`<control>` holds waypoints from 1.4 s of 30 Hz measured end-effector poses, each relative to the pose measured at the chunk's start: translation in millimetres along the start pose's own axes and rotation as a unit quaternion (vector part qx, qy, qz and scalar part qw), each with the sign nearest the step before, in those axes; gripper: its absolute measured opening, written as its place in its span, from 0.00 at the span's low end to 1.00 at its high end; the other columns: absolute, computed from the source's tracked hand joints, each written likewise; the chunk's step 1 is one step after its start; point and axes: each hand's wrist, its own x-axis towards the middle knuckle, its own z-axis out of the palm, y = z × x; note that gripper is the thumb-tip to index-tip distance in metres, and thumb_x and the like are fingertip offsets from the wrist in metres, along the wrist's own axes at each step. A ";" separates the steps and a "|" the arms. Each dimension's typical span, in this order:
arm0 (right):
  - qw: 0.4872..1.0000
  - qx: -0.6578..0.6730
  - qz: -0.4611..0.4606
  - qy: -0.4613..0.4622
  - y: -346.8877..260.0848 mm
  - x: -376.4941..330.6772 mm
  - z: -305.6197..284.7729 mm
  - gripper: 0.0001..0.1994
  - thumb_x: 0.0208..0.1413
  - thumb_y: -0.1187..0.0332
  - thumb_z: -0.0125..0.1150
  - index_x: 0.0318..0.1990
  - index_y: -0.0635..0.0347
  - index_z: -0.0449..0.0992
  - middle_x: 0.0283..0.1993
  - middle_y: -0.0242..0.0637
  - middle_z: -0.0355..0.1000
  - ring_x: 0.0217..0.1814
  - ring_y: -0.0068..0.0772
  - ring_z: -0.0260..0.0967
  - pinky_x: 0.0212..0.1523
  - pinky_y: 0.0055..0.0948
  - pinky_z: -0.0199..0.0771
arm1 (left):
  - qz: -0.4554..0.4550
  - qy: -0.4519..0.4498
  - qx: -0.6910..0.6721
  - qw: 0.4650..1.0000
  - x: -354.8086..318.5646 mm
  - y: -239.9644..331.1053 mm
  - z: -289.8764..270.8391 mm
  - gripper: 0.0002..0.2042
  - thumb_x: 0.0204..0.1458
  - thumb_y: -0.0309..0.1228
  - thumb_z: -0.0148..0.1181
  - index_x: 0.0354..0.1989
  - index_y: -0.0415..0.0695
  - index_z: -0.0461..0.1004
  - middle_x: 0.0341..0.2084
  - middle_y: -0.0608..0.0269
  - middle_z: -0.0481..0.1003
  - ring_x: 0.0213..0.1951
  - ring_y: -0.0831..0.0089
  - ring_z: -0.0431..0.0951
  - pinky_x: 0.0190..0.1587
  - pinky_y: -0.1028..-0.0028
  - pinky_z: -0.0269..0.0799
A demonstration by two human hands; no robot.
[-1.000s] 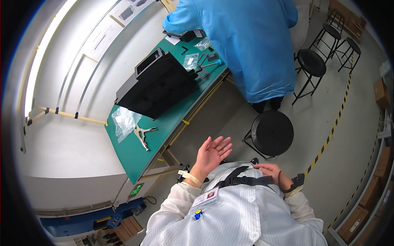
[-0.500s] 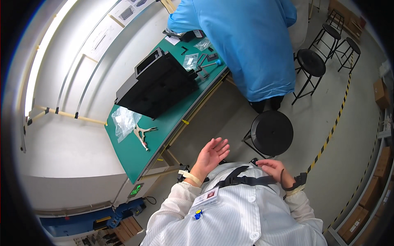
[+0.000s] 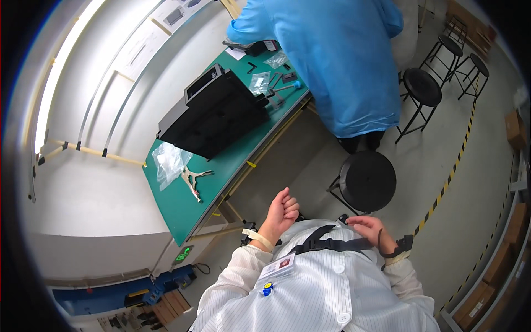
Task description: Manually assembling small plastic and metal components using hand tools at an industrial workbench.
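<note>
Raised in front of my body is my left hand, its fingers curled into a fist with nothing showing in them. My right hand lies at my waist near a black strap, fingers stretched out and holding nothing I can see. On the green table to the left are metal locking pliers, the thing closest to my left hand, with a crumpled clear plastic bag beside them. Behind the pliers a large black boxy device stands tilted. Neither hand touches these things.
A person in a blue coat leans over the table's far end. A round black stool stands ahead of me, with several more stools at the back right. Shelves with cardboard boxes line the right side. Small bagged parts lie beyond the device.
The fingers of my left hand have closed from an open, palm-up spread into a fist. My right hand stays in place.
</note>
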 end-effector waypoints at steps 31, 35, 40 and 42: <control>0.909 -0.076 0.251 0.326 153.0 125.7 -33.0 0.10 0.61 0.64 0.66 0.35 0.60 0.86 0.29 0.36 0.82 0.29 0.33 0.79 0.29 0.33 0.75 | -0.009 0.291 0.714 0.636 10.5 118.2 -259.1 0.28 0.60 0.50 0.57 0.41 0.29 0.85 0.44 0.26 0.82 0.53 0.33 0.83 0.58 0.48 0.78; 0.929 -0.147 0.168 0.296 134.2 181.7 -13.6 0.11 0.56 0.67 0.66 0.24 0.59 0.88 0.23 0.34 0.80 0.26 0.31 0.76 0.29 0.35 0.73 | 0.047 0.249 0.721 0.645 28.1 154.9 -245.1 0.25 0.61 0.47 0.55 0.48 0.35 0.85 0.48 0.31 0.82 0.55 0.34 0.82 0.60 0.49 0.77; 0.933 -0.286 0.122 0.180 123.2 216.8 -14.1 0.10 0.63 0.65 0.64 0.37 0.61 0.89 0.30 0.40 0.84 0.30 0.31 0.80 0.34 0.34 0.81 | 0.183 0.116 0.793 0.570 28.0 165.5 -286.6 0.21 0.61 0.48 0.56 0.45 0.43 0.87 0.45 0.37 0.84 0.49 0.34 0.83 0.54 0.47 0.78; 0.804 -0.594 0.004 0.027 127.2 221.9 -21.7 0.13 0.63 0.59 0.63 0.38 0.57 0.89 0.35 0.44 0.85 0.35 0.42 0.84 0.40 0.37 0.81 | 0.185 0.105 0.789 0.576 19.4 164.1 -301.9 0.20 0.60 0.48 0.56 0.40 0.44 0.87 0.41 0.38 0.84 0.44 0.35 0.83 0.50 0.46 0.78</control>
